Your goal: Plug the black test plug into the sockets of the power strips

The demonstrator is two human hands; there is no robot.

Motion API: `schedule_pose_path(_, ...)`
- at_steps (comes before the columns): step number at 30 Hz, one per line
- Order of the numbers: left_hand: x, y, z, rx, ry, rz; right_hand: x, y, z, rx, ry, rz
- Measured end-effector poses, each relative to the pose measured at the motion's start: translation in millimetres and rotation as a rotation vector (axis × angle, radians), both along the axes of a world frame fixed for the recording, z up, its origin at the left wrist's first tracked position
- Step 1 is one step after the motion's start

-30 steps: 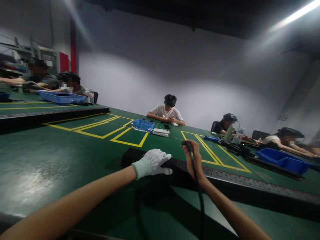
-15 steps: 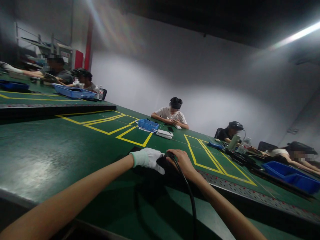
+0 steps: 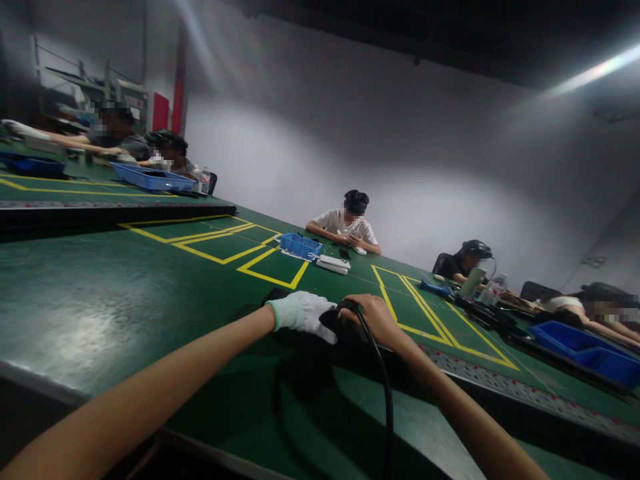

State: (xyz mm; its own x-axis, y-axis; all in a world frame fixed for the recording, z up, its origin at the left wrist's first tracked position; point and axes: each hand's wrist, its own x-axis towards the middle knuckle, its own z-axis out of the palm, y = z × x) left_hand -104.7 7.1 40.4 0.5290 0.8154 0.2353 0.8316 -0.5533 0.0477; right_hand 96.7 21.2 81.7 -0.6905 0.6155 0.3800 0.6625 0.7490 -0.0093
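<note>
My left hand, in a white glove with a mint-green cuff, is closed on the left side of a dark object above the green table. My bare right hand has its fingers curled over the top and right side of the same object. From it a thick black cable bends down toward me between my forearms. The object's kind cannot be made out, since it is dark and largely covered by my hands. Something black and flat shows behind my left wrist.
Yellow tape lines mark the green table. Beyond my hands are a blue basket and a white box-like item. Blue trays lie at right. A perforated metal strip runs beside my right forearm. Several people sit around the table.
Both hands, still on the dark object, appear slightly farther right in the view, and the whole scene has shifted a little with the camera. The grip looks the same.
</note>
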Motion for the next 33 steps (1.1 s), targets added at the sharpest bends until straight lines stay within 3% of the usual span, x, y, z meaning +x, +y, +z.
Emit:
schedule_pose_path(7,3,0,-4.9,0.118,0.056,0.005,-10,-20,-20.3,0.138,0.041,0.012)
schedule_pose_path(14,8,-4,-6.5,0.187,0.098,0.012,-9,-26,-51.8,0.152,0.316,0.061)
schedule_pose_path(24,11,-9,-2.6,0.19,0.091,0.04,-8,-18,-34.5,0.093,0.246,0.019)
schedule_pose_path(33,12,-9,-4.6,0.204,0.078,0.025,-1,-15,-56.7,0.118,0.303,-0.015)
